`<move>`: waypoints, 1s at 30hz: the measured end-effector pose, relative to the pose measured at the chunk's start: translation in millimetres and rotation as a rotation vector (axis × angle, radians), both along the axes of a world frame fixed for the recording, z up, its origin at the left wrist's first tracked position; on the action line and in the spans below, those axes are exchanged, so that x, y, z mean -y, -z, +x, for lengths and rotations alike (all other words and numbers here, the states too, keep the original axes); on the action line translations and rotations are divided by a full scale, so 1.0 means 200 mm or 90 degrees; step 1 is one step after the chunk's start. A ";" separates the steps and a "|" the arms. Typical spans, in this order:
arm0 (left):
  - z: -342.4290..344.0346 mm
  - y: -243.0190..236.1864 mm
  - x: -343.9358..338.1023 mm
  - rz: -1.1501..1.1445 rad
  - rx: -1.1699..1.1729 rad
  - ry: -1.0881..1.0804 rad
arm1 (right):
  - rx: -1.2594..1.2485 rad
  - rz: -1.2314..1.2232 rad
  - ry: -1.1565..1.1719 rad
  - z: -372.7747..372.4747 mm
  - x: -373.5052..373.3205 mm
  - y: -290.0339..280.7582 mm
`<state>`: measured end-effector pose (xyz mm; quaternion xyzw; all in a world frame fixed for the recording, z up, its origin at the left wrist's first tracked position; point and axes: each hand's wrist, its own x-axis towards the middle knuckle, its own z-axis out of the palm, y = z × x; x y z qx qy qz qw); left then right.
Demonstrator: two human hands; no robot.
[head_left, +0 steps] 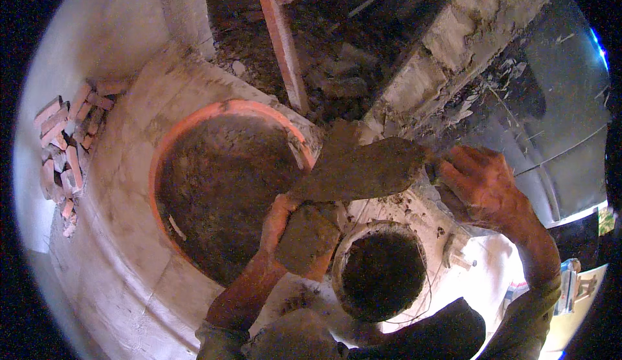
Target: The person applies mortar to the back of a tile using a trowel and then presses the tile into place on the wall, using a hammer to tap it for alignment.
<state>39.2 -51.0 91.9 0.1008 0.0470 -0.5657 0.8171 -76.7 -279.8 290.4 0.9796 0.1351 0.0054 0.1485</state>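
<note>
My right hand point(479, 182) is closed round the handle of a trowel, its handle mostly hidden by my fingers. The broad blade of the trowel point(369, 169), coated in grey-brown mortar, points left across the middle. My left hand point(277, 220) grips a brick point(308, 240) from its left side, just under the blade tip. Mortar-coloured material covers the brick's upper face, while an orange side shows at its lower right. Whether blade and brick touch, I cannot tell. Close below the trowel stands a round bucket point(382, 272), dark inside.
A large round opening with an orange rim point(155, 182) lies left of centre, dark within. Broken bricks point(68, 143) are piled at the far left by the wall. A wooden post point(282, 42) rises at the back, near a rough masonry ledge point(447, 49). Dark sheeting point(551, 120) covers the right.
</note>
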 end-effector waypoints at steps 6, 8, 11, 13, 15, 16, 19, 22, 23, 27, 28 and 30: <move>0.01 0.01 0.02 -0.003 0.041 -0.066 | 0.052 0.211 -0.038 -0.05 0.06 0.05; 0.03 0.06 0.03 -0.065 0.135 -0.082 | 0.054 0.303 0.006 -0.07 0.07 0.07; 0.03 0.07 0.05 -0.074 0.133 -0.110 | 0.040 0.392 0.103 -0.12 0.08 0.08; 0.02 0.05 0.05 -0.053 0.083 -0.130 | 0.025 0.393 0.158 -0.16 0.07 0.09; 0.00 0.01 0.09 0.000 0.077 -0.172 | -0.014 0.420 0.327 -0.24 0.07 0.10; 0.00 0.03 0.11 0.000 0.075 -0.167 | -0.015 0.420 0.332 -0.27 0.07 0.10; 0.01 0.04 0.11 -0.116 0.140 -0.136 | -0.149 0.550 0.442 -0.32 0.05 0.15; -0.01 -0.02 0.11 -0.101 0.050 -0.146 | -0.276 1.032 0.515 -0.40 0.05 0.35; -0.01 -0.02 0.09 -0.073 0.042 -0.167 | -0.315 1.115 0.518 -0.40 0.05 0.41; 0.01 0.02 0.10 -0.048 0.042 -0.118 | -0.353 1.285 0.558 -0.41 0.02 0.50; 0.01 0.01 0.10 -0.053 0.042 -0.120 | -0.415 1.337 0.553 -0.41 0.04 0.51; 0.00 -0.04 0.11 -0.078 0.076 -0.146 | -0.435 1.345 0.567 -0.39 0.05 0.53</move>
